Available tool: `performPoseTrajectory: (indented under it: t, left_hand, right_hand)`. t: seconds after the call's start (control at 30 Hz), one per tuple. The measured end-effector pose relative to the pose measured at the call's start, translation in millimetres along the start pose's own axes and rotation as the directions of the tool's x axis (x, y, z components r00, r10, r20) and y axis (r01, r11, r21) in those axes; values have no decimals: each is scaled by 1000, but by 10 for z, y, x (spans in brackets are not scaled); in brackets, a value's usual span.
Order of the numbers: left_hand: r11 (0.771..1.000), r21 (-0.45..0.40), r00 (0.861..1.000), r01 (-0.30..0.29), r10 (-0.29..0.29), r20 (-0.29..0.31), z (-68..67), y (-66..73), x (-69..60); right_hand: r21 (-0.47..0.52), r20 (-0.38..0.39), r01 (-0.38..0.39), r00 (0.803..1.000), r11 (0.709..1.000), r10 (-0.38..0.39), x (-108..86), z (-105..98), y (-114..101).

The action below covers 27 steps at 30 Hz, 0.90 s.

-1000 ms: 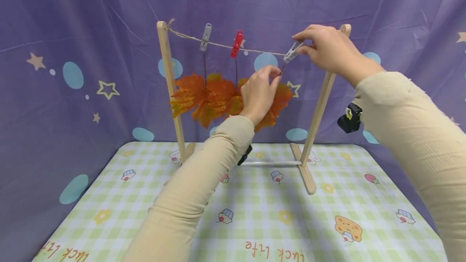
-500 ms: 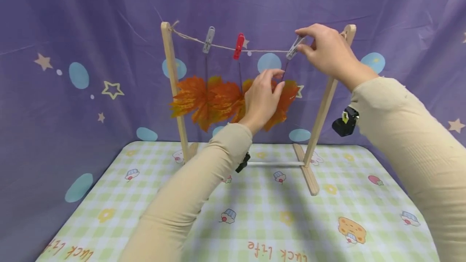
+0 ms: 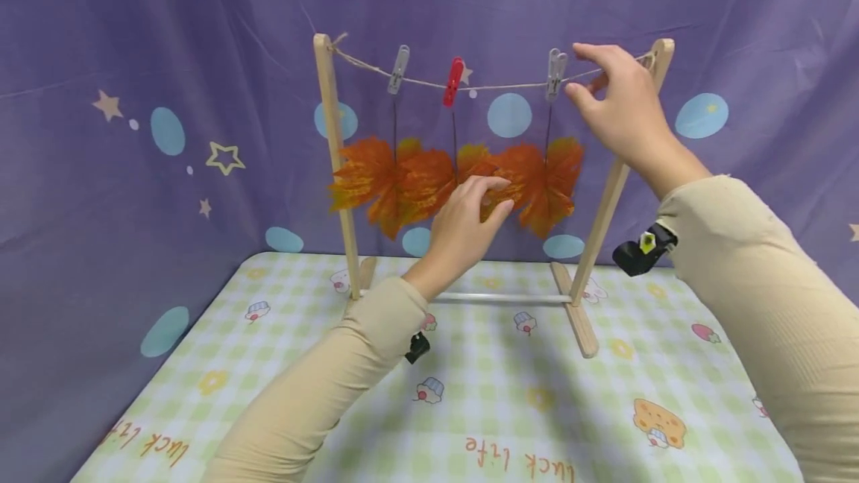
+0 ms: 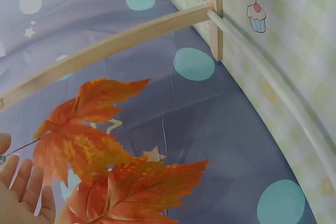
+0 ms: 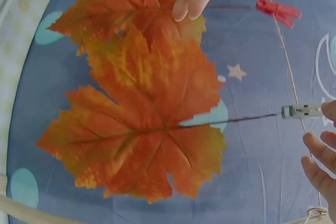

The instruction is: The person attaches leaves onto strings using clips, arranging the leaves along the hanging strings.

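Note:
Three orange maple leaves hang by their stems from the twine line. A red clothespin [image 3: 452,82] holds the middle leaf, and a grey clothespin [image 3: 399,70] the left one. At the right, another grey clothespin [image 3: 555,74] clips the stem of the right leaf [image 3: 545,181] to the twine. My right hand [image 3: 620,99] is just right of that clothespin, thumb and fingers spread, with a gap between in the head view. My left hand [image 3: 466,222] is in front of the leaves, lower down, fingers loosely bent and holding nothing.
A wooden frame [image 3: 604,207] with two posts carries the twine [image 3: 499,87]. Its white crossbar [image 3: 496,297] runs low between the feet. The frame stands on a checked tablecloth [image 3: 483,393]. Behind hangs a purple curtain [image 3: 168,36] printed with stars and ovals.
My right hand has let go of the right grey clothespin, which now hangs upright on the twine. My left hand has released the right leaf's stem and moved down and left.

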<state>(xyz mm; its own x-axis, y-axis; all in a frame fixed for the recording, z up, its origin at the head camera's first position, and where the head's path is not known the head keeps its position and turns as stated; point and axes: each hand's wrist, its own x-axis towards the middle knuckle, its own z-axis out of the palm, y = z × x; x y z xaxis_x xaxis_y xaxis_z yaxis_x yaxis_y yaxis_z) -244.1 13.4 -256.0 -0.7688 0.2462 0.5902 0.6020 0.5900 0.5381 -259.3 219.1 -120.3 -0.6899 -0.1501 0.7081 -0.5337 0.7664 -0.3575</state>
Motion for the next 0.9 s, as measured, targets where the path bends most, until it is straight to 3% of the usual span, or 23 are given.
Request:
performPoseTrajectory:
  t: [0.2,0.4,0.67,0.9]
  left_hand:
    - [1000,-11,999,-18,19,47,-91,-56,-195]
    - [1000,-25,999,-9,10,42,-188,-103,-414]
    - [994,-110,1000,18,-16,21,-238,-123,-684]
    - [998,-40,999,42,-43,-26,-282,-180,-937]
  right_hand:
    - [57,-83,0,997,998,5,-183,52,12]
    - [137,-114,4,993,991,11,-423,146,9]
    - [201,-136,-2,990,980,30,-849,195,-40]
    - [192,-143,0,989,981,27,-1253,264,-86]
